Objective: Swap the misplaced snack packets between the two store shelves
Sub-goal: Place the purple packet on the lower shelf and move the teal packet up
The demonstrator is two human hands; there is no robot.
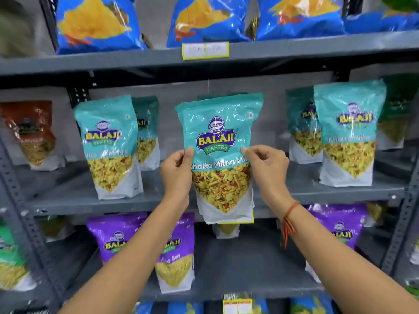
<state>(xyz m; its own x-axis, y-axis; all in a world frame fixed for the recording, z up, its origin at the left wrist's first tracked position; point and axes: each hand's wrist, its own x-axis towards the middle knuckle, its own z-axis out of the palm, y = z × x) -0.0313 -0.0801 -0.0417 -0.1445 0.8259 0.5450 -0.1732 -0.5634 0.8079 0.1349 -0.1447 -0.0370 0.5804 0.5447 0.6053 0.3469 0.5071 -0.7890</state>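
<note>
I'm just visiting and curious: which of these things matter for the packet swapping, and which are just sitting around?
In the job:
- teal Khatta Mitha packet, pinched by left hand and right hand
- middle shelf
- purple packets below

Just there:
- blue packets on top
- price label
- orange packet

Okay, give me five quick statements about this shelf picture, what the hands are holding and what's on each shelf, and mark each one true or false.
1. Both hands grip one teal Khatta Mitha Mix packet. True: the left hand pinches its left edge, the right hand its right edge.
2. The held packet is purple. False: it is teal; the purple packets stand on the shelf below.
3. The top shelf carries blue packets. True.
4. The middle shelf holds only purple packets. False: teal packets like the held one stand there, with a reddish-brown packet at far left.
5. A red thread is tied on the left wrist. False: it is on the right wrist.
</note>
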